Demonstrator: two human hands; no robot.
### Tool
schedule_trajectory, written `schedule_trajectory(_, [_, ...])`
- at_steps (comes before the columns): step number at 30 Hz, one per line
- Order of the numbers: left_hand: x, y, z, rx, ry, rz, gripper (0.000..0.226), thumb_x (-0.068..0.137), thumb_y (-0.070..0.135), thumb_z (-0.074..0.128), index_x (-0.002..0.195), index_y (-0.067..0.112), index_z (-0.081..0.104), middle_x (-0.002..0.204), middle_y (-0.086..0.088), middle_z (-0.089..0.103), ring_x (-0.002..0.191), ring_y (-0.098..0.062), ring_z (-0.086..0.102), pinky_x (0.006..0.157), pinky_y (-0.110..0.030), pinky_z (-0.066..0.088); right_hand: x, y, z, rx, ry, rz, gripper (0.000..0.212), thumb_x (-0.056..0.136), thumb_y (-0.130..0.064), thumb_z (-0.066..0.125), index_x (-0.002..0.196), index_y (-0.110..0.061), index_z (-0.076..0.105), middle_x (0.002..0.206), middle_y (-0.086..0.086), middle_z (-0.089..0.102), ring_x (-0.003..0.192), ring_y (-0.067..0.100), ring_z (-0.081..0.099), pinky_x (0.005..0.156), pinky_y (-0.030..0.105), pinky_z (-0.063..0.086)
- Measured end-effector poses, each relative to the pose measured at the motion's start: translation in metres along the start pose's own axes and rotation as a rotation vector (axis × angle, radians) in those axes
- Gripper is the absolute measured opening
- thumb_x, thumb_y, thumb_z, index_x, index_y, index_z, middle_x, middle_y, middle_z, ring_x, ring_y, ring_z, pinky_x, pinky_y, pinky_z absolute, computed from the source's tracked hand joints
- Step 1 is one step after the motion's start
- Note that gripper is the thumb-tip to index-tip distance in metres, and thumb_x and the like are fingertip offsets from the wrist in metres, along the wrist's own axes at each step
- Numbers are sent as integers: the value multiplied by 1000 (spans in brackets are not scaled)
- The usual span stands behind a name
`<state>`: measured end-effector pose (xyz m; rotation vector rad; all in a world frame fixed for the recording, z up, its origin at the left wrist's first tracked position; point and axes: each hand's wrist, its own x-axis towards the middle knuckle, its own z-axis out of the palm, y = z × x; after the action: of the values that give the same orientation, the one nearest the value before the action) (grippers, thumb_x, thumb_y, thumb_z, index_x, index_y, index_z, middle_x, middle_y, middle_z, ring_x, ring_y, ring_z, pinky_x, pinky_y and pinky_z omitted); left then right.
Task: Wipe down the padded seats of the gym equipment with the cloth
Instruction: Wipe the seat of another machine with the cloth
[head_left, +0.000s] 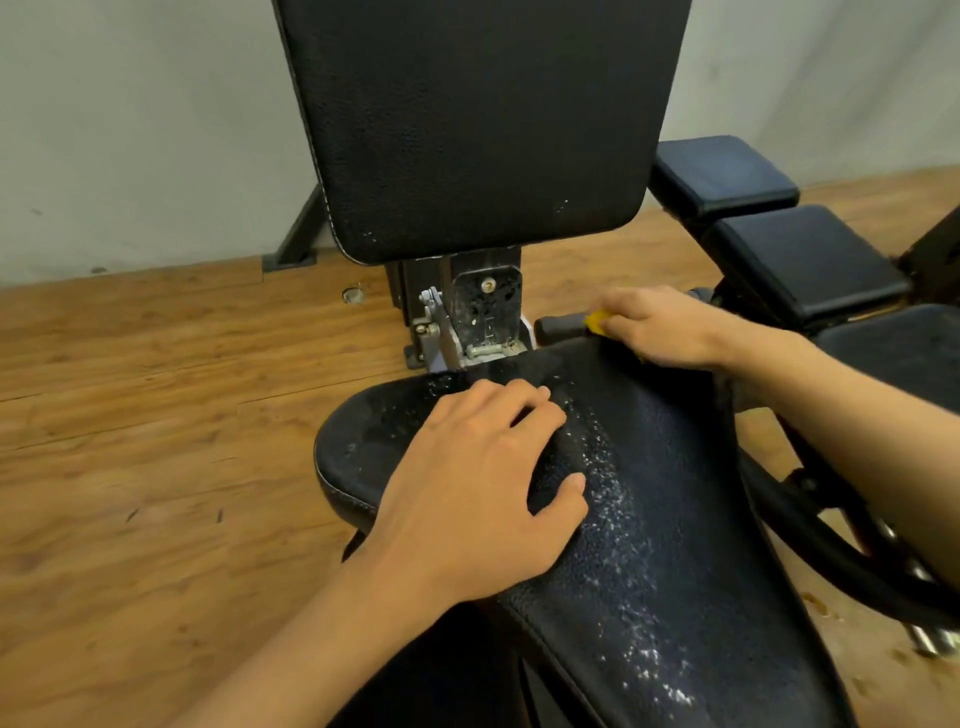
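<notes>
Head view: I am bunching the small yellow cloth (596, 322) under my right hand (660, 327). My fingers are curling over it so only a corner is showing. It is sitting at the far right edge of the black textured padded seat (675, 545), at about 1 o'clock from my left hand (467, 483).

That left hand is lying flat on the seat's middle, fingers loosely bent and thumb spread, bracing the pad and holding nothing. The seat's long axis is running from 6 o'clock near me to 12 o'clock, toward the upright black backrest (467, 119).

A band of white droplets (608, 493) is trailing along that axis, just right of my left hand. From the cloth, the speckled band is lying toward 7 o'clock. I judge my right hand is the one to sweep, down along the pad toward me.
</notes>
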<state>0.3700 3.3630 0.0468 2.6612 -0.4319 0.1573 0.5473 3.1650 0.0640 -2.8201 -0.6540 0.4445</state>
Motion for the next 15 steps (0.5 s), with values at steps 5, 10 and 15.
schedule_trajectory(5, [-4, 1, 1, 11, -12, 24, 54, 91, 51, 47, 133, 23, 66, 140, 3, 62, 133, -16, 51, 111, -33, 39, 36, -78, 28, 58, -225, -402, 32, 106, -26, 41, 130, -17, 59, 125, -1, 62, 116, 15, 56, 103, 29, 38])
schedule_trajectory(10, [-4, -3, 1, 9, -7, 22, 53, 93, 49, 45, 136, 24, 64, 143, 2, 60, 135, -19, 49, 109, -36, 44, 61, -111, 37, 121, -387, -515, 33, 107, -31, 40, 131, -18, 58, 125, 3, 64, 116, 18, 59, 104, 37, 42])
schedule_trajectory(15, [-5, -2, 3, 5, 25, 34, 51, 93, 49, 46, 131, 22, 67, 138, 1, 63, 132, -17, 52, 109, -32, 42, 30, -41, -1, 92, -373, -414, 34, 104, -38, 42, 135, -31, 54, 119, -13, 64, 108, 2, 58, 94, 28, 43])
